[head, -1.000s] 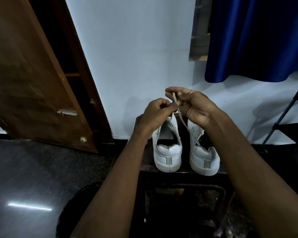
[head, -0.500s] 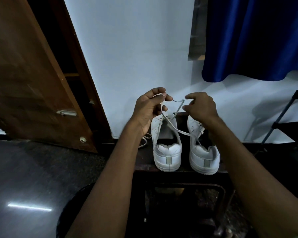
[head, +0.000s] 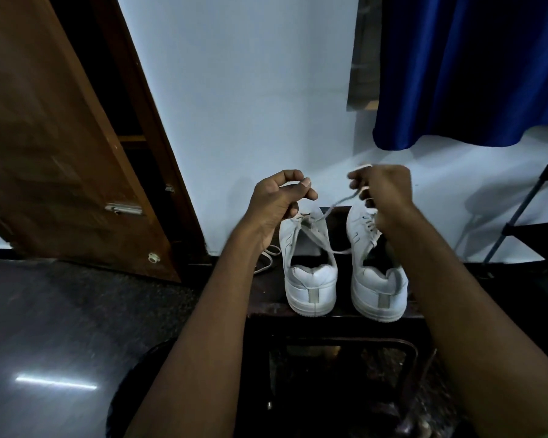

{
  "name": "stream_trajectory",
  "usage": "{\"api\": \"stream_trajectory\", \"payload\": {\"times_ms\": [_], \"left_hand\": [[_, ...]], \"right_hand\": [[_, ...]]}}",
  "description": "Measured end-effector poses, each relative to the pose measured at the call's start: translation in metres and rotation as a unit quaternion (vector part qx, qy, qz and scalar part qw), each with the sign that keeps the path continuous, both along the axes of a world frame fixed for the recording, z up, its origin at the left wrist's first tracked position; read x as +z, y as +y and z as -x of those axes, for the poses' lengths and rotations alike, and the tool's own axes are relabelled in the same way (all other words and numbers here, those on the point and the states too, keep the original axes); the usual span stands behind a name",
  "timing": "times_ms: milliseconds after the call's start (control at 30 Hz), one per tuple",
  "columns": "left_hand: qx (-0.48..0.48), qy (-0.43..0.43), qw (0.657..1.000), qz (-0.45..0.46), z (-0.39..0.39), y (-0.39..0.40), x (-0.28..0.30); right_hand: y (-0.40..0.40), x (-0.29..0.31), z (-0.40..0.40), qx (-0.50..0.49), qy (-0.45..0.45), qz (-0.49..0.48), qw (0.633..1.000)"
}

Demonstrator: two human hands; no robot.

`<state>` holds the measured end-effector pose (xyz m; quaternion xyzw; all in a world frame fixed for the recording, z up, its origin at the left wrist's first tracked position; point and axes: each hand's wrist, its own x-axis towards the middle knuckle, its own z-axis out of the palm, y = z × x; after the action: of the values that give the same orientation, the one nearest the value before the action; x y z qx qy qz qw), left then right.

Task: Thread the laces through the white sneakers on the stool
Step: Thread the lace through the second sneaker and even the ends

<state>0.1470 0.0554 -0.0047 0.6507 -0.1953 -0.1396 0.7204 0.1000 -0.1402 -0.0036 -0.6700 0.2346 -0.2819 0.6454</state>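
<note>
Two hands, left hand (head: 277,200) and right hand (head: 382,192), each pinch the lace (head: 340,203) above the sneakers (head: 310,279); limp and light, it is probably best gripped near its tips.

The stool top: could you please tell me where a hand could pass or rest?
Bare dark strips lie between the left sneaker and right sneaker, and along the stool left edge, where a loose lace trails. Above the toes it is crowded: left hand and right hand pinch the lace.
</note>
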Motion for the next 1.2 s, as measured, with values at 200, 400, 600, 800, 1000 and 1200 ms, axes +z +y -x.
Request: {"api": "stream_trajectory", "payload": {"times_ms": [200,400,600,800,1000,1200], "left_hand": [[0.017,-0.015,1.0,-0.01,-0.005,0.0,-0.003],[0.023,-0.071,0.993,-0.09,0.001,-0.01,-0.007],[0.023,-0.045,0.996,-0.075,-0.005,0.002,-0.005],[0.033,-0.063,0.989,-0.129,-0.012,0.003,-0.011],[0.107,-0.127,0.971,-0.174,-0.018,0.004,-0.021],[0.122,-0.176,0.96,-0.181,-0.01,-0.004,-0.022]], "right_hand": [[-0.017,-0.02,-0.003,0.015,0.211,0.291,0.933],[0.015,0.008,0.006,0.273,0.092,0.392,0.873],[-0.004,-0.006,-0.003,0.069,0.107,0.343,0.931],[-0.02,-0.015,0.003,-0.074,0.184,0.352,0.915],[-0.022,-0.011,0.008,-0.1,0.281,0.407,0.863],[-0.002,-0.01,-0.001,0.126,0.114,0.481,0.86]]}}
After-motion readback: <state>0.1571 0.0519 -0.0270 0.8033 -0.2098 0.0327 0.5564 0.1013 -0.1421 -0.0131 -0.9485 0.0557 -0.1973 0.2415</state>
